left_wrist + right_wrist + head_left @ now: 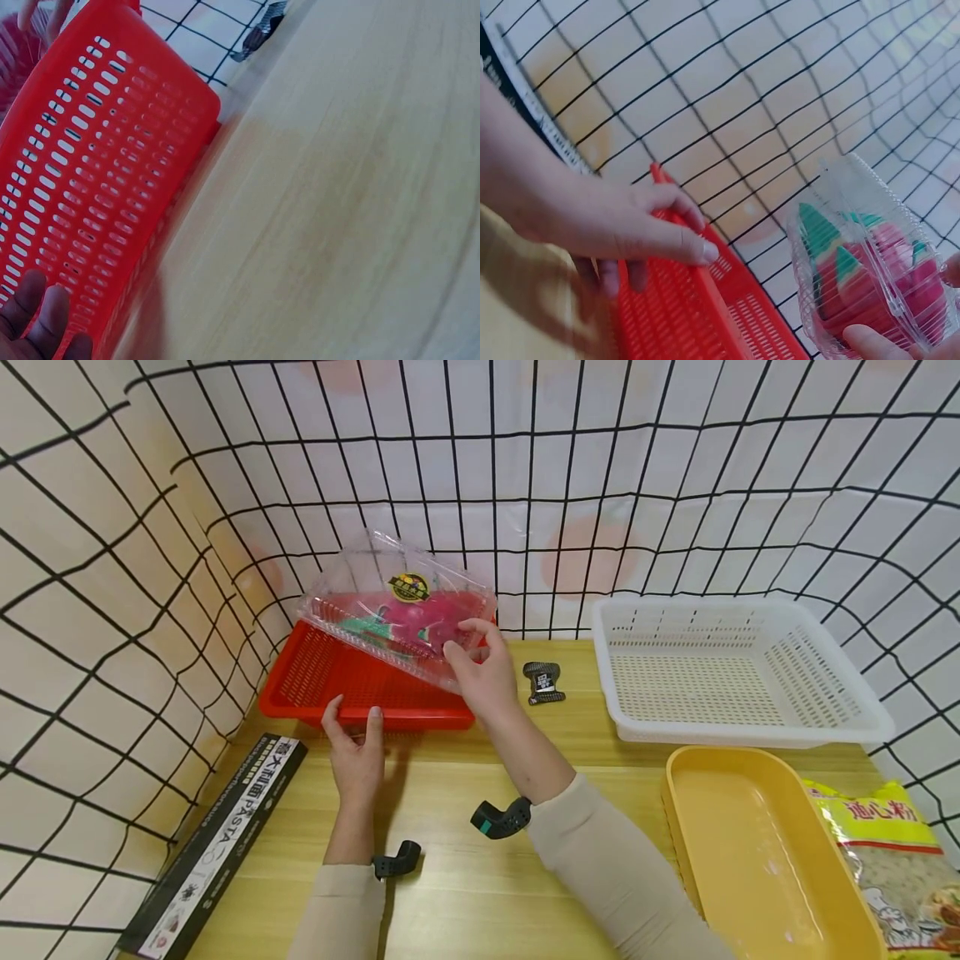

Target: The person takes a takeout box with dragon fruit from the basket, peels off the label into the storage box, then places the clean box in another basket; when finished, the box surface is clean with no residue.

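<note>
Clear plastic box (pixel 352 568) w/ pink-&-green fruit (pixel 431 614) inside, round label on lid, at approx. 10 o'clock from ctr of head view. It's tilted, over the far part of the red basket (pixel 438 717); can't tell if they touch. R hand (pixel 483 672) has the box's near corner, abt 4 o'clock on it, pinched btwn thumb & fingers.

L hand (pixel 356 760) is at the basket's near rim, approx. 7 o'clock on it, fingers bent, tips at the rim; can't tell if it's gripping or just touching.

Small black item (pixel 544 683) w/ white label lies near the basket, at its 3 o'clock. White basket (pixel 742 731) at 3 from ctr; yellow tray (pixel 765 860) at 4, pasta bag (pixel 892 860) just beside its outer side. Long black-&-white pasta box (pixel 217 843) at 8, slanting on the wood table (pixel 450 893). Black wire mesh (pixel 532 468) behind, from 10 thru 2.
</note>
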Action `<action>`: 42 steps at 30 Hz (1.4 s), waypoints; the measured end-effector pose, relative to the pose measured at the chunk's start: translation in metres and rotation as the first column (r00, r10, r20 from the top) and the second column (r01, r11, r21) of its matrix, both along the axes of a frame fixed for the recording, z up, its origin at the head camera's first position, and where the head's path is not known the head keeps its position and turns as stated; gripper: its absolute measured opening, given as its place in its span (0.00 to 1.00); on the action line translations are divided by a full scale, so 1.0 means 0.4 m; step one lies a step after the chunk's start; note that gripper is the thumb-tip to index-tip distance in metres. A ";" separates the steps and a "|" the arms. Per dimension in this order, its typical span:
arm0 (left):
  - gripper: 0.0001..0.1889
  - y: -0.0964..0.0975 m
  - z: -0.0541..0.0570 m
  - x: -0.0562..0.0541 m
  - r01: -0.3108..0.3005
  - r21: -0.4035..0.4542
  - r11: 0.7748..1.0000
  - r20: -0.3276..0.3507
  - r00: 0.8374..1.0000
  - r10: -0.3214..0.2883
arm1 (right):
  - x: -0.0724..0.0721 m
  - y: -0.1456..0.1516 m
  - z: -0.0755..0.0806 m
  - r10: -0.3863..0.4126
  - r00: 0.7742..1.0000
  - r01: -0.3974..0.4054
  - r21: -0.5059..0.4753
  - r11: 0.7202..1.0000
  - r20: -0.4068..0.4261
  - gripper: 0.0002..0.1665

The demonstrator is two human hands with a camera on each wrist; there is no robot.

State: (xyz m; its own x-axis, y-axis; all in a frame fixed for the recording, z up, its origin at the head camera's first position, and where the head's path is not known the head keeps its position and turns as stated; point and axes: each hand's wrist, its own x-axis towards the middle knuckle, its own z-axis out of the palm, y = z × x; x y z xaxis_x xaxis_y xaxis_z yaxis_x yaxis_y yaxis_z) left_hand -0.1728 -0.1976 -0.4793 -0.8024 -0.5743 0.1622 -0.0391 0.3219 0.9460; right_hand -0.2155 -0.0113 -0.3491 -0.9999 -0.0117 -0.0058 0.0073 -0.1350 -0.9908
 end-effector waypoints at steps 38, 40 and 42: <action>0.33 0.001 -0.004 0.000 0.005 -0.002 1.000 -0.003 1.000 -0.005 | 0.212 0.204 -0.121 -0.073 0.996 0.053 -0.273 0.961 -0.061 0.19; 0.33 0.000 -0.003 -0.001 -0.003 -0.010 1.000 -0.002 1.000 0.003 | 0.224 0.218 -0.125 -0.070 0.996 0.050 -0.277 0.959 -0.061 0.19; 0.33 -0.001 -0.002 -0.001 -0.006 -0.016 1.000 -0.006 1.000 0.006 | 0.237 0.231 -0.129 -0.069 0.996 0.052 -0.269 0.962 -0.053 0.20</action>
